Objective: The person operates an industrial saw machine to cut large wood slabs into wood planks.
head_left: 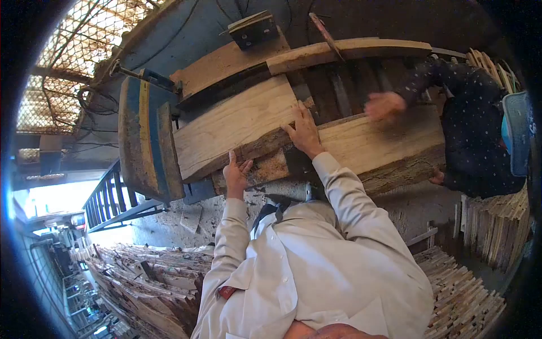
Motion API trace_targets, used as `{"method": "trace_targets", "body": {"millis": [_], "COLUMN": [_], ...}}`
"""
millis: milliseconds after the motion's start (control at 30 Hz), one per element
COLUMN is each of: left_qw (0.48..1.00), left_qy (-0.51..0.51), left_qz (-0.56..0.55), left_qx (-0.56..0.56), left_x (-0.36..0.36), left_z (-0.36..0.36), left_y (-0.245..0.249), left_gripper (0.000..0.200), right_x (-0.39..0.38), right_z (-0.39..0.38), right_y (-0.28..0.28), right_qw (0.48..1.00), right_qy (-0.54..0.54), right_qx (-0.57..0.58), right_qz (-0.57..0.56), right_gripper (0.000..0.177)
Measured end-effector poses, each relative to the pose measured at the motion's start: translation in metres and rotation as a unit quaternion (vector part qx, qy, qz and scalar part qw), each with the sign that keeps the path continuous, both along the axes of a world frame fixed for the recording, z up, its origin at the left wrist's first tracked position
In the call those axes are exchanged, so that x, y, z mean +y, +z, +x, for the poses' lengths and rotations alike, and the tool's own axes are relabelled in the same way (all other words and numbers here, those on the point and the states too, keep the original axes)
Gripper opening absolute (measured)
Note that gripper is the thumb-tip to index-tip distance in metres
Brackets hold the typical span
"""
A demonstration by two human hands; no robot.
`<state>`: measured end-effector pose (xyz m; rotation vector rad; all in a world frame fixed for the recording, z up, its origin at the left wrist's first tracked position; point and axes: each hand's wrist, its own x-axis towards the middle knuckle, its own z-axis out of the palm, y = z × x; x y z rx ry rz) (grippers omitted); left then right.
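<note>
A thick wooden slab (237,121) with a pale sawn face and a rough bark edge lies in front of me, its far-left end against the blue and yellow machine housing (144,141). My left hand (236,174) touches the slab's bark edge from the near side, thumb and fingers apart. At the slab's right end rests my right hand (305,133), its fingers stretched over the end and the thumb apart. Just right of it is a second bark-edged slab (384,141). A co-worker's hand (385,105), blurred, is above that slab; the other hand (437,176) touches its lower right corner.
Behind the slab runs a fence (223,87) with a long wooden strip (350,52). A co-worker in a dark dotted shirt (474,130) stands at the right. Stacked boards (152,282) lie behind me at the left, with another stack (460,294) at the right. A metal railing (116,198) stands at the left.
</note>
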<state>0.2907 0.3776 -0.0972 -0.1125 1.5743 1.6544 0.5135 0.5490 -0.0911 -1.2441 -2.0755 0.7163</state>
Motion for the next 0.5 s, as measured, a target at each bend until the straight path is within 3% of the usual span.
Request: {"method": "trace_targets", "body": {"millis": [100, 133, 167, 233, 300, 367, 400, 433, 500], "left_qw": [0.997, 0.980, 0.926, 0.807, 0.759, 0.875, 0.961, 0.998, 0.999], "left_qy": [-0.046, -0.121, -0.198, -0.313, -0.364, -0.283, -0.176, -0.053, -0.021], "left_qz": [0.062, 0.005, -0.048, -0.123, -0.162, -0.109, -0.050, 0.010, -0.013], "left_qx": [-0.006, 0.160, 0.318, 0.485, 0.516, 0.379, 0.208, 0.028, 0.032], "left_x": [-0.003, -0.008, -0.014, -0.014, -0.013, -0.007, -0.003, -0.001, 0.000], "left_z": [-0.002, -0.002, 0.002, 0.001, -0.005, -0.006, -0.010, -0.013, -0.009], "left_y": [0.002, 0.003, 0.011, 0.013, 0.016, 0.009, 0.002, -0.006, -0.004], "left_gripper": [0.054, 0.054, 0.055, 0.057, 0.060, 0.062, 0.063, 0.064, 0.063], "right_x": [-0.007, -0.007, -0.006, -0.002, -0.006, -0.010, -0.012, -0.013, -0.011], "right_z": [0.000, -0.001, -0.001, -0.001, 0.001, 0.004, 0.004, 0.007, 0.004], "right_y": [-0.007, -0.009, -0.011, -0.014, -0.013, -0.021, -0.022, -0.022, -0.023], "right_qw": [0.997, 0.994, 0.990, 0.986, 0.987, 0.990, 0.991, 0.992, 0.993], "right_qy": [-0.011, -0.012, -0.018, -0.007, -0.016, -0.029, -0.025, -0.025, -0.025], "right_qx": [0.046, 0.063, 0.077, 0.127, 0.121, 0.093, 0.086, 0.081, 0.079], "right_qz": [0.065, 0.090, 0.114, 0.110, 0.106, 0.102, 0.100, 0.094, 0.083], "right_gripper": [0.073, 0.070, 0.067, 0.066, 0.066, 0.068, 0.068, 0.069, 0.070]}}
